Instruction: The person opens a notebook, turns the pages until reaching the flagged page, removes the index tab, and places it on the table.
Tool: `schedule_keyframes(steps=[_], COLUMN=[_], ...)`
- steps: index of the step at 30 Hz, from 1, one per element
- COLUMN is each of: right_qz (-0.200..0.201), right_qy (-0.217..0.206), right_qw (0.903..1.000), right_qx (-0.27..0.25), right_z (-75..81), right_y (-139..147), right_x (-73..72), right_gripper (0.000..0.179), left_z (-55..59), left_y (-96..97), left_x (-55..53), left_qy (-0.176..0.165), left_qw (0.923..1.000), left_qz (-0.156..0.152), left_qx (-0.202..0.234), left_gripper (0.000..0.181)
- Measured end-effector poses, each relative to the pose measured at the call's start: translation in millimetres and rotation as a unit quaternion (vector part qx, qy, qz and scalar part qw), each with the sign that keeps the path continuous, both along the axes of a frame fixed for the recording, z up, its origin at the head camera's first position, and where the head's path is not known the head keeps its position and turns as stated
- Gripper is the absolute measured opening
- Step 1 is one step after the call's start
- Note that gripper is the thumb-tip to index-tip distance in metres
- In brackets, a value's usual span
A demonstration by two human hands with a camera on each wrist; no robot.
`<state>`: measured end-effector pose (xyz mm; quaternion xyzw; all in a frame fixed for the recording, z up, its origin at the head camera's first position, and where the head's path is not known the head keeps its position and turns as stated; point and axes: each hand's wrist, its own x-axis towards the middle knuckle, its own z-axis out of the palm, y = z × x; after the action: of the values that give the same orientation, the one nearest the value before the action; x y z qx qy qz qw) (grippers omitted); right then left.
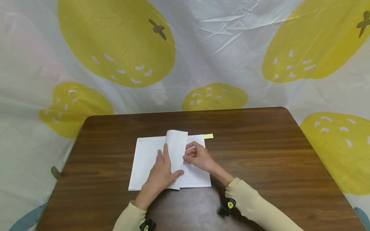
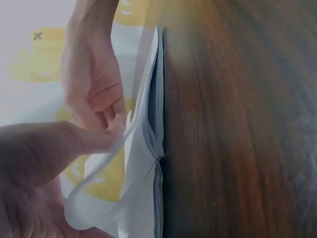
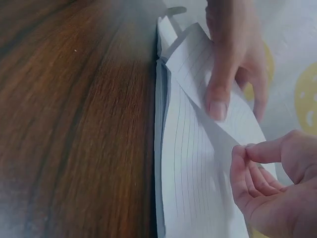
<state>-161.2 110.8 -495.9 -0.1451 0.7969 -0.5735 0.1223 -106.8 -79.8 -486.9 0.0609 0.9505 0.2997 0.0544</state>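
A notebook [image 1: 145, 163] is lying open on the brown counter [image 1: 254, 154], its lined pages facing up. One loose page [image 1: 177, 144] is standing up from the middle and bowing over the right half. The right hand [image 1: 200, 158] is hovering over that half, its grip pinching the raised page's edge between thumb and forefinger. The left hand [image 1: 162, 171] is resting against the same page, its grip loose, fingers reaching up along the sheet and thumb stretching across it. Whether its fingertips are also touching the sheets underneath is hard to tell. A yellow tab [image 1: 208, 136] is sticking out at the notebook's top right corner. Pale yellow sleeves [image 1: 257, 203] are covering both forearms, and a white cloth [image 1: 219, 64] with yellow fruit is hanging behind the counter.
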Motion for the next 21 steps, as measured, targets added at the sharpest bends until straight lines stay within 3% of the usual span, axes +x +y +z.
schedule_keyframes(steps=[9, 13, 21], right_qz=[0.037, 0.045, 0.061], right_qy=[0.053, 0.097, 0.179], right_qw=[0.9958, 0.9885, 0.9504], right_qx=[0.065, 0.106, 0.247], right_z=[2.6, 1.3, 8.8], right_y=[-7, -3, 7], right_x=[0.2, 1.4, 6.3], right_gripper=[0.030, 0.030, 0.048], left_z=[-3.3, -4.5, -3.7], left_y=[-7.8, -16.4, -32.3], left_x=[-2.9, -3.1, -0.3], left_qy=[0.028, 0.024, 0.006], left_qw=[0.9990, 0.9988, 0.9986], left_qz=[0.033, 0.037, 0.045], left_qx=[-0.008, -0.024, -0.028], left_gripper=[0.113, 0.112, 0.109])
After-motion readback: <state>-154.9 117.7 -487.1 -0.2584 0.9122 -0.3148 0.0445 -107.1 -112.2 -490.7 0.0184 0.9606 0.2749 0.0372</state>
